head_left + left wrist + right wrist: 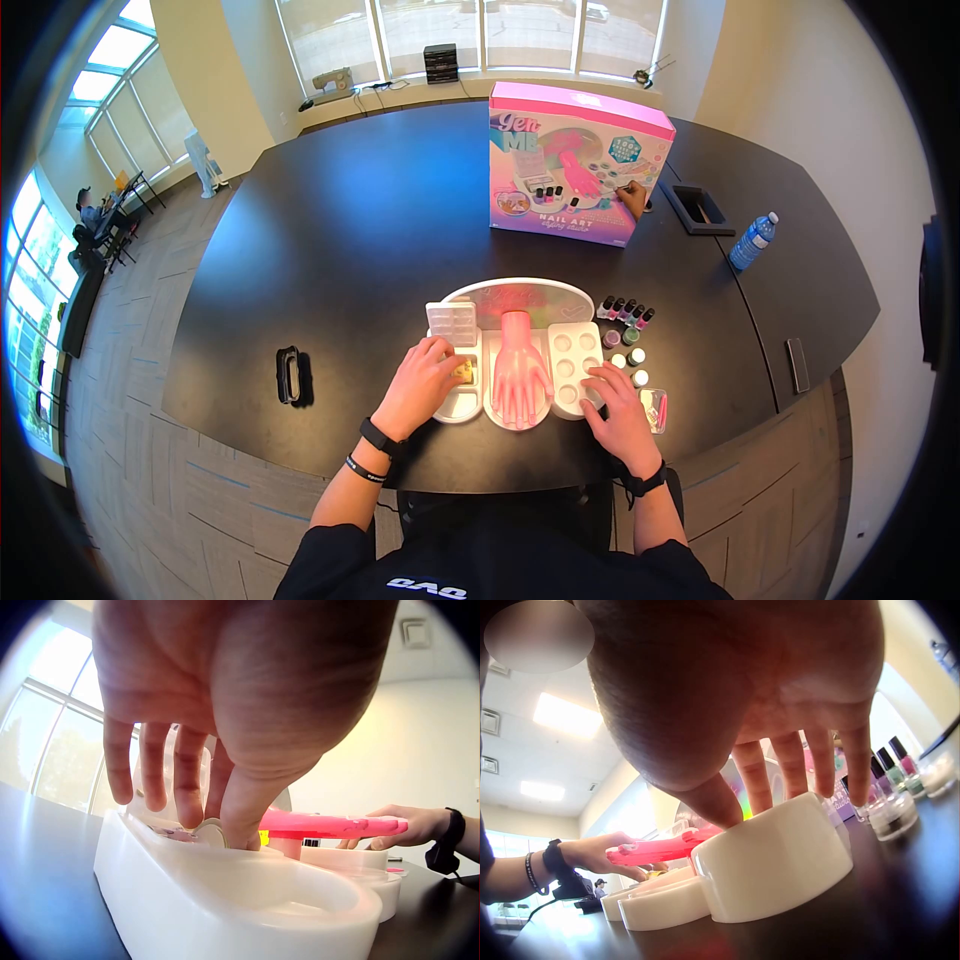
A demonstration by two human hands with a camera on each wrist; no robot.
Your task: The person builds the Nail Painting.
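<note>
Between left hand (415, 385) and right hand (618, 418) | pink model hand (519, 372)

The white plastic nail art station (459, 405) sits upright on the dark table (350, 230), its arched, shiny panel (563, 298) standing at the back. A glossy pink model hand (517, 370) lies palm down in the middle, fingers spread toward the near edge. On one side is a white palette (574, 343) with round wells; on the other, a compartment holding something yellow (464, 371), below a raised, gridded white lid (452, 323).
</note>
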